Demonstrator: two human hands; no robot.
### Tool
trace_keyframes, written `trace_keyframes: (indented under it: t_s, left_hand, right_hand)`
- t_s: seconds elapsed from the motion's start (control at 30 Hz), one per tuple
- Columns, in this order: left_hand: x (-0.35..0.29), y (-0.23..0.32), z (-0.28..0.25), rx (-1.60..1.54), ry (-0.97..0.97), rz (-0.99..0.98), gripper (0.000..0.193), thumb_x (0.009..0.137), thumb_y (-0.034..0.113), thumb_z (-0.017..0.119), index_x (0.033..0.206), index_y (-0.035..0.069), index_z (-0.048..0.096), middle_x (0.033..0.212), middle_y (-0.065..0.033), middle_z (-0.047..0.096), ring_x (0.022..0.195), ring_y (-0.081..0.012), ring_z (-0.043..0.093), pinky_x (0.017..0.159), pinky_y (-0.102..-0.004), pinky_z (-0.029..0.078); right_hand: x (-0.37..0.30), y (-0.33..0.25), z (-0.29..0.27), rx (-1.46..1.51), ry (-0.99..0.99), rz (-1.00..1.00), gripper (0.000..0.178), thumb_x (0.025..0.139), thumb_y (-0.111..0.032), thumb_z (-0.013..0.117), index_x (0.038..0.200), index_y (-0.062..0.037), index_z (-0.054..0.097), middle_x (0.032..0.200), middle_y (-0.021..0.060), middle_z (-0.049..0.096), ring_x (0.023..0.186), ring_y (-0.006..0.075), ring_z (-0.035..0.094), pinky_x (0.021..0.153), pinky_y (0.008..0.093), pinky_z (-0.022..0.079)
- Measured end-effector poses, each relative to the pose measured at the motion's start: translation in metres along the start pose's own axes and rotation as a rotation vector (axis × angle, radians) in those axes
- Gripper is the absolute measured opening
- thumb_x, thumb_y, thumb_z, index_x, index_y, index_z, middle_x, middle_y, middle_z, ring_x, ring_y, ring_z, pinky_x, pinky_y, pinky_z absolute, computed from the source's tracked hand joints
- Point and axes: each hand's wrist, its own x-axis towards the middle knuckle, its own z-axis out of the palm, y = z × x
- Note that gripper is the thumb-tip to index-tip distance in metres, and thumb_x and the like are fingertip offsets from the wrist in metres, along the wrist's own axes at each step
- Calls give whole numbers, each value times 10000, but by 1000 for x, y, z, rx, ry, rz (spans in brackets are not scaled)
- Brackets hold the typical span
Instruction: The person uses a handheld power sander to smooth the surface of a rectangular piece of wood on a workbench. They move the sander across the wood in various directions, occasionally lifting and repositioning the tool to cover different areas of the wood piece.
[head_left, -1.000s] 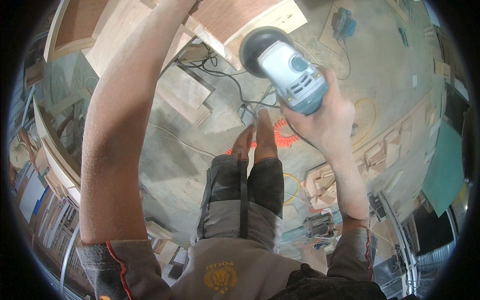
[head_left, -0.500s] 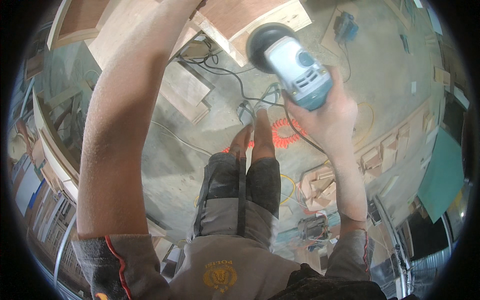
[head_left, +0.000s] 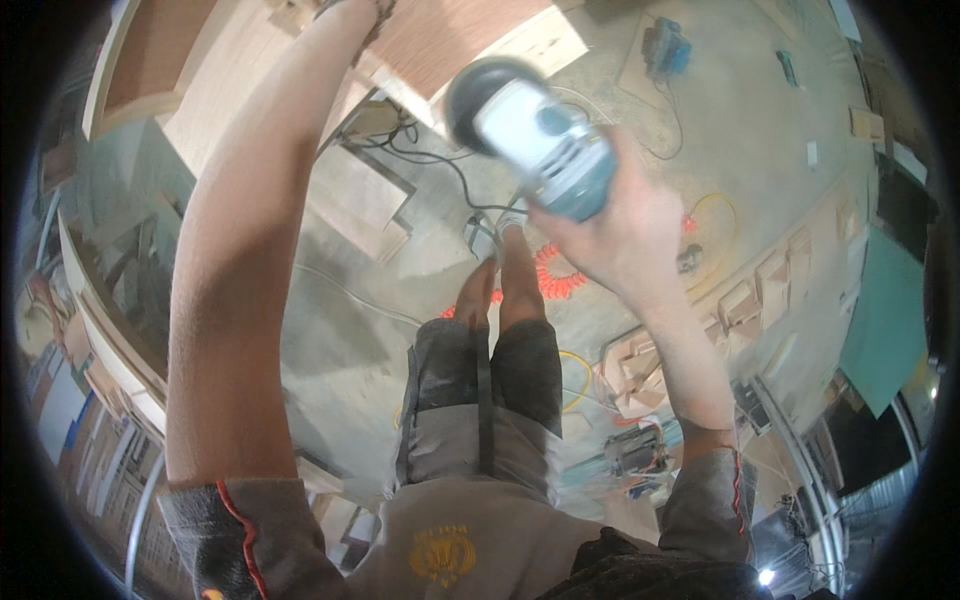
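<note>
My right hand (head_left: 635, 220) is wrapped round a white and blue-green power sander (head_left: 540, 140) with a round dark pad. The sander is smeared by motion, and its pad overlaps the near edge of a wooden panel (head_left: 455, 40); whether it touches the wood I cannot tell. A dark cord hangs below the tool. My left arm reaches up to the far edge of the view, where my left hand (head_left: 357, 12) is at the wooden piece. Only part of that hand shows, with its fingers cut off or hidden.
A second blue power tool (head_left: 667, 48) lies on a board on the floor. Beside my feet is a coiled orange hose (head_left: 555, 275). Wooden boards (head_left: 355, 195) lie at the left, and stacked wood offcuts (head_left: 640, 375) at the right. A yellow hose loops nearby.
My right hand has moved the sander leftward along the panel's edge. More of my left hand has come into view at the top, and the whole view has shifted slightly.
</note>
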Motion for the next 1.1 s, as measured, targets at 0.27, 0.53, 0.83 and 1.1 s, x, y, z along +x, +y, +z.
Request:
trace_keyframes:
  t_s: [0.27, 0.53, 0.83, 1.1]
  left_hand:
    - [-2, 9, -15, -34, 13, -4, 408, 955, 374, 529, 1123, 61, 728, 1220, -195, 686, 1189, -383, 597, 1010, -537, 431]
    - [-1, 23, -34, -50, -77, -2, 414, 975, 389, 514, 1127, 57, 709, 1265, -212, 647, 1214, -395, 564, 1019, -558, 405]
    - [9, -6, 20, 9, -55, -97, 852, 902, 677, 496, 1419, 2, 554, 1466, -192, 560, 1409, -355, 462, 1136, -513, 336]
    - [10, -6, 17, 48, -6, -87, 703, 960, 579, 493, 1347, 2, 599, 1349, -166, 635, 1279, -326, 551, 1063, -510, 387]
  right_hand:
    - [9, 18, -12, 45, 79, 133, 701, 678, -408, 882, 1185, -42, 565, 862, 175, 726, 790, 374, 738, 651, 452, 585]
    - [30, 47, -33, 14, 173, 330, 791, 683, -525, 843, 1211, 0, 575, 880, 210, 737, 868, 416, 735, 756, 490, 584]
    - [0, 30, -18, 76, 48, 193, 739, 689, -428, 869, 1228, -36, 549, 913, 201, 728, 859, 398, 728, 737, 487, 577]
    - [11, 42, -32, 89, 195, 318, 758, 696, -439, 863, 1255, -14, 577, 983, 227, 735, 898, 401, 733, 741, 470, 586]
